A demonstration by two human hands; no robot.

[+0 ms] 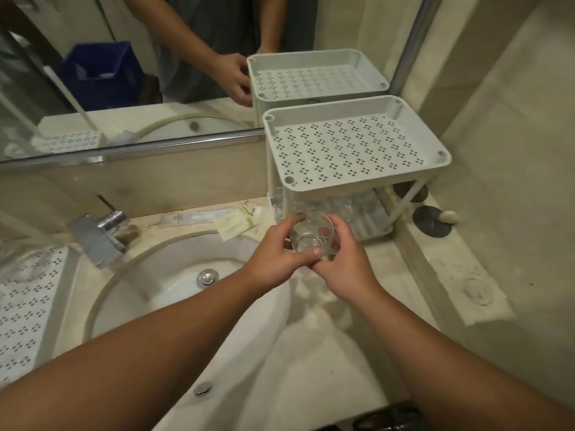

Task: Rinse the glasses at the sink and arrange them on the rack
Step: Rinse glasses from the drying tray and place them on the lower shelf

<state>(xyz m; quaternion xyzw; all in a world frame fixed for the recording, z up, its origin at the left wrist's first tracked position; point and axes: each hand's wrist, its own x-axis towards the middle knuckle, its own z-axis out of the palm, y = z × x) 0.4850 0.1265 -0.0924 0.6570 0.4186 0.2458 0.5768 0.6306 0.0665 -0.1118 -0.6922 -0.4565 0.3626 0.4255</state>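
A clear drinking glass (312, 234) is held between both hands just right of the sink basin (174, 275), its mouth tilted toward me. My left hand (273, 256) wraps its left side with the thumb across the front. My right hand (342, 259) cups its right side and base. Right behind the glass stands a grey perforated two-tier rack (351, 150); its top shelf holds nothing, and several clear glasses (345, 206) sit on the lower shelf. The chrome tap (99, 231) runs water into the basin.
A second perforated rack (28, 300) with a glass (21, 259) on it stands at the left edge. Paper sachets (236, 222) lie on the counter behind the basin. A mirror (155, 73) covers the back wall. A stone ledge (448, 269) borders the right side.
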